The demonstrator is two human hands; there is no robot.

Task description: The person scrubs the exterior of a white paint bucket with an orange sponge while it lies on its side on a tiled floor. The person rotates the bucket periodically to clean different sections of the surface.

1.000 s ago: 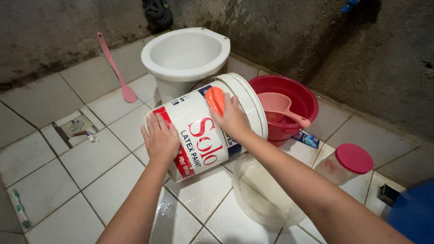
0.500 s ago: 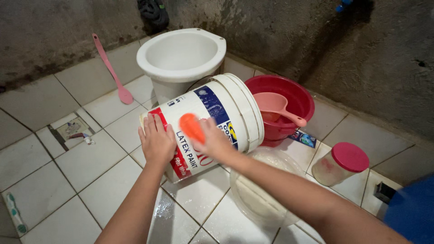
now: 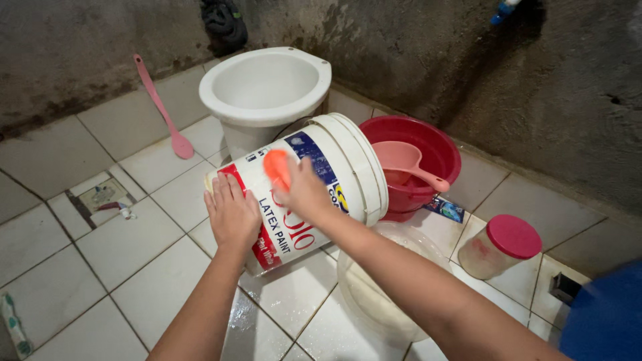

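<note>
White paint bucket point(image 3: 314, 180) lies tipped on the wet tiled floor point(image 3: 134, 234), frame centre. Left hand point(image 3: 232, 212), flat and unclenched, presses its side. Right hand point(image 3: 304, 190) grasps an orange scrubber point(image 3: 276, 167), apparently touching the bucket. Red basin point(image 3: 431, 150) at 3 o'clock; toilet bowl point(image 3: 264, 90) at 12.

White plastic paint bucket point(image 3: 314, 184) — red and blue label panels. Orange scrub brush point(image 3: 276, 167). Red round plastic basin point(image 3: 438, 150) — pink dipper point(image 3: 406, 164). Pink-lidded jar point(image 3: 501, 246). White tiled floor point(image 3: 134, 234).
</note>
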